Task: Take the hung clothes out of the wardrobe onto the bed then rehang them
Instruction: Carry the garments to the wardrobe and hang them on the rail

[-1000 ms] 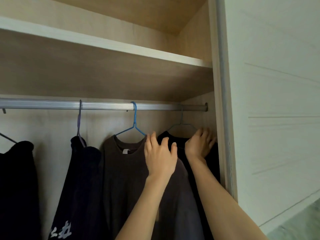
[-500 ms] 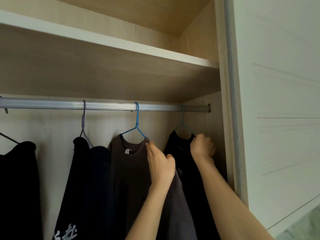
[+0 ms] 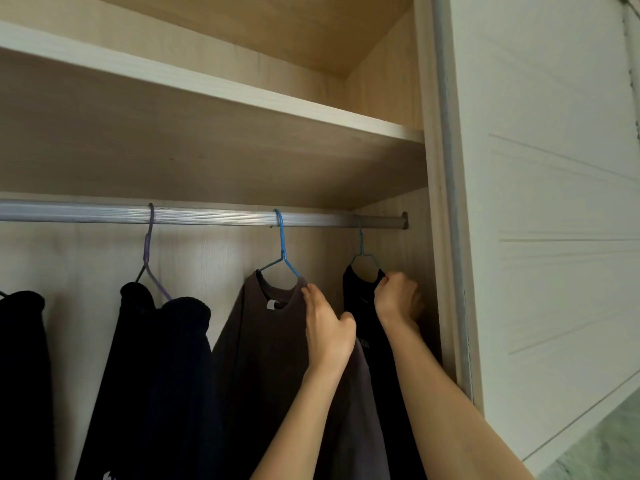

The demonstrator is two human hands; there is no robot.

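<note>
While both arms reach up into the wardrobe (image 3: 429, 188), the right hand (image 3: 398, 296) is curled into a fist at the collar of the black shirt (image 3: 360, 306), the last one on the right. Its grip is closed on the shoulder of that shirt, right by the thin blue hanger (image 3: 362, 252). That hanger's hook is on the silver rail (image 3: 214, 216), close to the rail's right end.

The left hand (image 3: 329, 332) lies on the right shoulder of the brown shirt (image 3: 266, 344) next to it. Its fingers (image 3: 311, 299) point up along the cloth and its thumb sticks out to the right. I cannot tell if it is holding the cloth or only touching it. The brown shirt hangs on a brighter blue hanger (image 3: 282, 247).

Further left hangs a dark navy top (image 3: 156, 358) on a purple hanger (image 3: 148, 251). Another black garment (image 3: 20, 358) is at the far left edge. A wooden shelf (image 3: 207, 88) runs above the rail.
</note>
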